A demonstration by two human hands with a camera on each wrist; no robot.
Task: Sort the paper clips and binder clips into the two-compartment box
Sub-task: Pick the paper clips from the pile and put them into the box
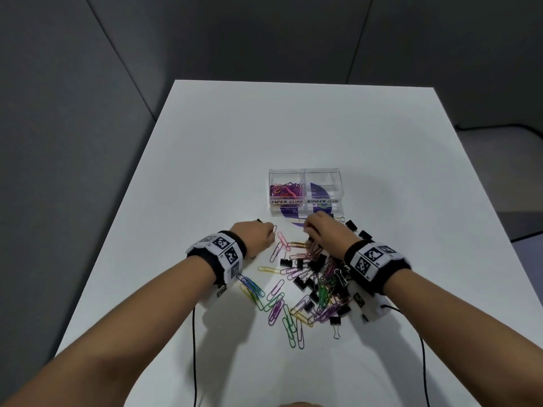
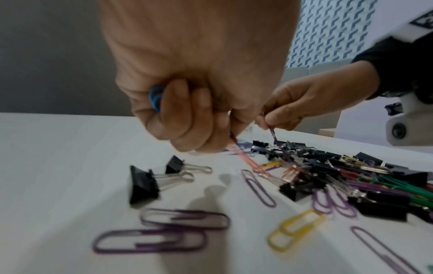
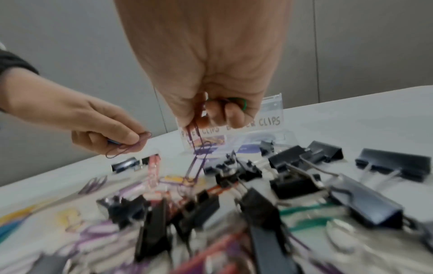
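A clear two-compartment box stands at mid table, labelled PAPER CLIPS on the left and BINDER CLIPS on the right; coloured paper clips lie in its left half. A mixed heap of paper clips and black binder clips lies in front of it. My left hand, left of the heap, is curled round paper clips: a blue one shows in the fist and a purple one at the fingertips. My right hand pinches a purple paper clip above the heap, with a green clip tucked in its fingers.
Loose paper clips are scattered toward the near table edge. A few binder clips lie right of my right hand. Two black cables run from the wrist bands down over the table. Grey walls stand behind the white table.
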